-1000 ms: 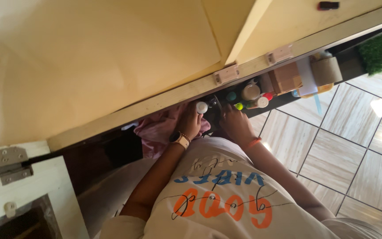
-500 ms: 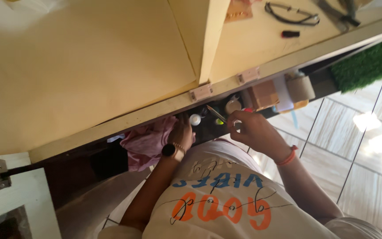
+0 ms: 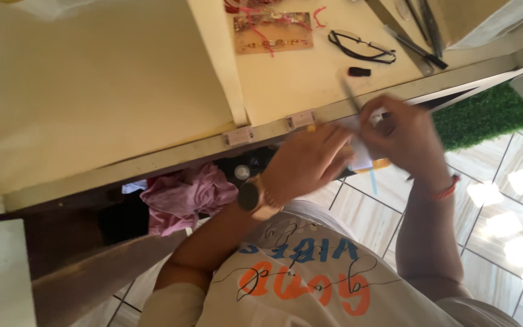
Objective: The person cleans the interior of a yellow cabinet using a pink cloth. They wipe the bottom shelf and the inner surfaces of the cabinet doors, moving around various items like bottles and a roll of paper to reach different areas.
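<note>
My right hand [image 3: 404, 130], with an orange band at the wrist, is raised at the front edge of the yellow table [image 3: 110, 103]. It pinches a thin dark stick [image 3: 350, 94], like a brush or pencil, that points up over the tabletop. My left hand [image 3: 310, 162], with a watch on the wrist, reaches toward the right hand with its fingers stretched out. Something small and white [image 3: 361, 130] shows between the two hands. Motion blur hides whether the left hand grips it.
On the tabletop lie black glasses [image 3: 361, 47], a small black cap [image 3: 359, 71], a card with red threads [image 3: 273, 33] and thin metal tools [image 3: 422, 33]. Under the table are a pink cloth [image 3: 186, 195] and a white-capped bottle [image 3: 242, 172]. Green turf [image 3: 485, 115] borders the tiled floor [image 3: 503, 206].
Both hands have come up out of the shelf under the table to its front edge. The right hand brought the thin stick along. The camera has tilted toward the tabletop.
</note>
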